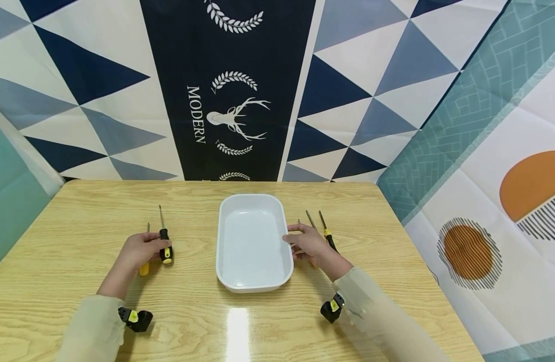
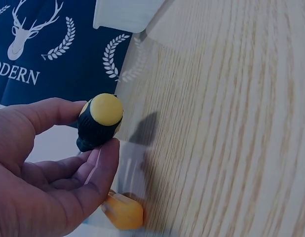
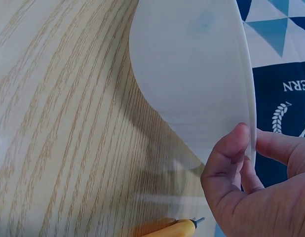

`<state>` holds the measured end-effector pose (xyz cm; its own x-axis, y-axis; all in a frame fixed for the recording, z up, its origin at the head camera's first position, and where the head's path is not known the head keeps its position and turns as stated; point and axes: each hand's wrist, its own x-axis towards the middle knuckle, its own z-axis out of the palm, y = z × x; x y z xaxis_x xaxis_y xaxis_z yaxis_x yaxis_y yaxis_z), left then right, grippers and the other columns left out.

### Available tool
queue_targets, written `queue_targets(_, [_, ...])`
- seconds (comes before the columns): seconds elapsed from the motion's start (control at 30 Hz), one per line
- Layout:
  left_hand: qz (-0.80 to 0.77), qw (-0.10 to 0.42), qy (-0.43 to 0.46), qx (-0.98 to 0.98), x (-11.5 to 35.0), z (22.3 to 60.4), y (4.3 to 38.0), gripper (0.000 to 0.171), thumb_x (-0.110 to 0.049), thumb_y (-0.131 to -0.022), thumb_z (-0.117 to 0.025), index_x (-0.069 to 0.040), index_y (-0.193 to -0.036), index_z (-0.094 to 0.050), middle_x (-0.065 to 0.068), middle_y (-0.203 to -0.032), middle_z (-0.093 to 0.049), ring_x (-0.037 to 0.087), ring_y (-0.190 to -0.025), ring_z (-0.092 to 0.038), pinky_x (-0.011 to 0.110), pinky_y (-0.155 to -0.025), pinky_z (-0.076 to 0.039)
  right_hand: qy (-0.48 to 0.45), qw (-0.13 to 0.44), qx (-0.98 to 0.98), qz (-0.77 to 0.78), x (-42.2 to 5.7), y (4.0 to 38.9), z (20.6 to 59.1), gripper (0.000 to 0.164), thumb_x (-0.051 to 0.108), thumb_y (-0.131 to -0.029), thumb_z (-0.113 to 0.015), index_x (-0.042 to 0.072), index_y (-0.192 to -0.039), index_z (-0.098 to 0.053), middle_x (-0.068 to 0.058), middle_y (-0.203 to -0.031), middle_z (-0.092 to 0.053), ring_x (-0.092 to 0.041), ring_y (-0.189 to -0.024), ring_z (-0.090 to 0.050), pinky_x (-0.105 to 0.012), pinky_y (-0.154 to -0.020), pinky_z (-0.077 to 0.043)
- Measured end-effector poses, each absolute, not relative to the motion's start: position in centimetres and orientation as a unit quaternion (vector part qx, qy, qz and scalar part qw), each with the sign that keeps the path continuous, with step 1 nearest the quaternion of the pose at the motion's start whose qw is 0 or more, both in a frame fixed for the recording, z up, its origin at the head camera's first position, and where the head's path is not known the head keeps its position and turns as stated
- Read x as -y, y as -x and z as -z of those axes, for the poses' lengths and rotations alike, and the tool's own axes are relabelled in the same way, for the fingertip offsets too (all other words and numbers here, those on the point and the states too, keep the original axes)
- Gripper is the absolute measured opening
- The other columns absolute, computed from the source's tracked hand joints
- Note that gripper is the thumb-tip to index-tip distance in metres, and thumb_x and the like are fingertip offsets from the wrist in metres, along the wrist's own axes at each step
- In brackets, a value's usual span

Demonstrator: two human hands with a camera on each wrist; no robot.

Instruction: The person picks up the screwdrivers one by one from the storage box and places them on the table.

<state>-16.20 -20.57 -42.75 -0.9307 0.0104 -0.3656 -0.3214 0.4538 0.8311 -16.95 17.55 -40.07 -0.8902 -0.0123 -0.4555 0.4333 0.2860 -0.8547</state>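
Note:
My left hand (image 1: 143,248) pinches a black-and-yellow screwdriver (image 1: 166,246) by its handle, between thumb and fingers. In the left wrist view the yellow butt of that screwdriver (image 2: 106,109) faces the camera, raised off the table. Below the hand lies another screwdriver with an orange-yellow handle (image 2: 124,211). My right hand (image 1: 312,245) grips the right rim of a white rectangular tray (image 1: 254,241), thumb on one side and fingers on the other. The tray's outer wall (image 3: 192,74) fills much of the right wrist view; nothing shows inside it.
Right of the tray lie a black-and-yellow screwdriver (image 1: 328,236) and other slim tools, partly behind my right hand. An orange-handled screwdriver (image 3: 173,229) lies beneath that hand. The wooden table (image 1: 191,317) ends at a patterned cloth backdrop (image 1: 232,125).

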Motion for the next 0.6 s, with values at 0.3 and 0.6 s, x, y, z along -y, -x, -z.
queue_targets(0.3, [-0.495, 0.159, 0.089, -0.849, 19.82, 42.64, 16.28, 0.065, -0.028, -0.093, -0.055, 0.014, -0.137, -0.032, 0.034, -0.134, -0.041, 0.037, -0.11, -0.056, 0.037, -0.087, -0.052, -0.133, 0.19, -0.78, 0.58, -17.58, 16.92, 40.08, 0.042, 0.016, -0.09, -0.061, 0.012, -0.13, -0.049, -0.004, -0.074, -0.062, -0.012, -0.054, -0.054, -0.025, -0.052, -0.047])
queue_targets(0.6, [-0.488, 0.162, 0.072, -0.854, 19.54, 42.8, 16.37, 0.067, -0.03, -0.093, -0.054, 0.014, -0.138, -0.031, 0.035, -0.135, -0.04, 0.038, -0.111, -0.056, 0.045, -0.093, -0.048, -0.137, 0.193, -0.779, 0.581, -17.54, 16.96, 40.01, 0.042, 0.016, -0.09, -0.061, 0.012, -0.13, -0.049, -0.004, -0.074, -0.061, -0.012, -0.054, -0.054, -0.025, -0.052, -0.047])
